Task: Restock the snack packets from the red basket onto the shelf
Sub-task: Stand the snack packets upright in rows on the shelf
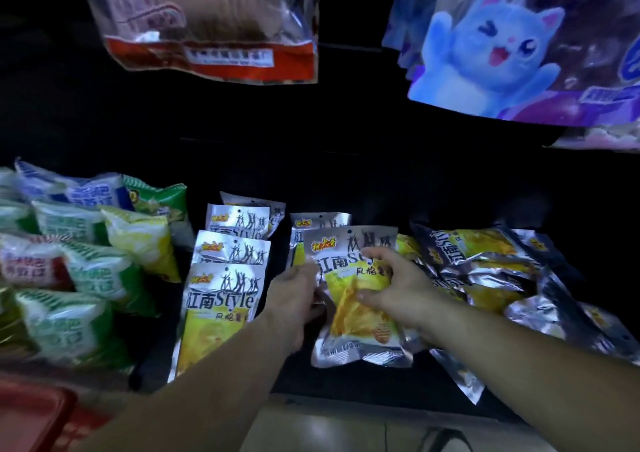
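A silver and yellow snack packet (358, 316) lies on the dark shelf (374, 392) in the middle of the view, on top of another like it. My left hand (294, 295) grips its left edge. My right hand (398, 289) holds it from the right, fingers curled over its face and thumb low on the front. A row of the same packets (225, 278) lies overlapped just to the left. A loose heap of them (491, 264) lies to the right. The red basket (34, 417) shows at the bottom left corner.
Green, white and red puffed snack bags (76, 271) fill the shelf's left side. Above hang a biscuit bag (207, 25) and a purple bag with a blue cat (519, 43). The shelf's back is dark. Pale floor (329, 427) shows below the shelf edge.
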`<state>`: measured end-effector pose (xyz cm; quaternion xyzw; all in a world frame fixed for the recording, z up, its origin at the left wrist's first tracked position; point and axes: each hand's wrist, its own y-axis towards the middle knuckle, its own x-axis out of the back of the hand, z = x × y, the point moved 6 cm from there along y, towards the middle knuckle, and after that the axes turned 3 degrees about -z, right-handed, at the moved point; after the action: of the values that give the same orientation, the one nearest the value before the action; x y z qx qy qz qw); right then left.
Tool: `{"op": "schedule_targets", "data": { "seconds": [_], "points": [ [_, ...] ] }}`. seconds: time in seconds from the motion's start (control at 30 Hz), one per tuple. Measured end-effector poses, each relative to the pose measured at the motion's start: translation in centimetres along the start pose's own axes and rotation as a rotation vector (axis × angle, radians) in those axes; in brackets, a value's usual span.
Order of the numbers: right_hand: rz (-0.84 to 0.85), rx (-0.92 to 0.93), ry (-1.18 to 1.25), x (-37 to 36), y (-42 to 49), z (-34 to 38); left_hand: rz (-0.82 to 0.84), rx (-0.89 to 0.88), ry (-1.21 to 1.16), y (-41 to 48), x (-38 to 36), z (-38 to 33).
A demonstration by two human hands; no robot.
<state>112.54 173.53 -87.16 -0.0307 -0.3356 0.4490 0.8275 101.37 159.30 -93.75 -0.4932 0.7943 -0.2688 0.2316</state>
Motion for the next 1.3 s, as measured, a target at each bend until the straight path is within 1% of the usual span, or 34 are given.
{"op": "schedule_targets", "data": {
  "seconds": [0.13, 0.23, 0.37, 0.47, 0.5, 0.57, 0.63, 0.73, 0.83, 0.97, 1.03, 1.2, 1.3],
  "points": [
    [0.06, 0.002, -0.049, -3.3, 1.2, -0.3, -0.154, -0.014, 0.005, 2.1, 2.8, -0.4],
    [0.027, -0.012, -0.032, -5.2, 2.5, -0.7, -0.197, -0.09, 0.101, 3.7, 3.8, -1.3],
    [-0.029, -0.03, 0.042, -7.4, 6.3, -1.7, -0.12, -0.227, 0.298, 5.7, 3.5, -1.2],
    [-0.053, -0.064, 0.031, -8.4, 8.9, -2.3, -0.143, -0.417, 0.589, 6.2, 3.3, -0.4],
    [-0.051, -0.064, 0.045, -8.6, 9.5, -2.7, -0.119, -0.47, 0.665, 6.0, 3.0, 0.3],
    [-0.027, -0.054, 0.062, -9.0, 10.3, -3.2, -0.031, -0.49, 0.801, 6.1, 2.1, 2.4],
    [-0.023, -0.047, 0.027, -8.7, 11.0, -3.3, 0.04, -0.451, 0.906, 6.5, 1.6, 4.2],
    [-0.096, 0.002, -0.013, -6.8, 12.4, -2.6, 0.057, -0.473, 1.01, 7.0, 1.6, 4.8],
    [-0.123, 0.008, 0.025, -5.8, 13.9, -2.3, 0.042, -0.534, 0.962, 7.1, 1.6, 4.5],
    [0.027, -0.068, 0.081, -7.4, 14.8, -2.5, 0.011, -0.556, 0.85, 7.6, 1.6, 4.1],
    [0.062, -0.07, 0.099, -8.1, 14.8, -2.4, 0.004, -0.562, 0.827, 7.7, 1.7, 4.1],
    [0.03, -0.05, 0.179, -9.0, 15.2, -1.9, -0.015, -0.58, 0.74, 8.1, 1.8, 4.3],
    [-0.016, 0.056, 0.191, -9.4, 14.9, -1.0, -0.019, -0.615, 0.73, 7.8, 1.7, 4.5]
  ]
}}
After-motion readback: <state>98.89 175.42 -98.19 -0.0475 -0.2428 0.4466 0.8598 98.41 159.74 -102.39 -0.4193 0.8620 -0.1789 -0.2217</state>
